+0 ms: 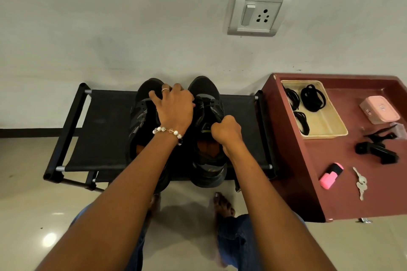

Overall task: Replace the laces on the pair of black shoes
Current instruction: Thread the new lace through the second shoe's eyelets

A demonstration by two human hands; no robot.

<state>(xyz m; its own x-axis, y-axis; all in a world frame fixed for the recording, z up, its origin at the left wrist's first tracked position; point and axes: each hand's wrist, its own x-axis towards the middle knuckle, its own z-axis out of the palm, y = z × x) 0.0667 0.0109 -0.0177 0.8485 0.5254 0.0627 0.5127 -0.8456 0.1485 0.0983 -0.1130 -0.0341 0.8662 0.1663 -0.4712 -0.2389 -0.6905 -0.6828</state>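
Black mesh shoes (207, 125) point heel-to-me on fabric rack; right hand (225, 131) pinches right shoe's tongue, left hand (175, 105) splayed, resting across both.

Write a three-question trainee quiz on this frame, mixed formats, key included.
1. True or false: the coiled black laces lie in the beige tray.
2. Which hand grips the right shoe's tongue? A) left hand B) right hand
3. Fill in: the black shoes sit on a black ___.

Key: 1 true. 2 B; the left hand rests across both shoes. 3 shoe rack.
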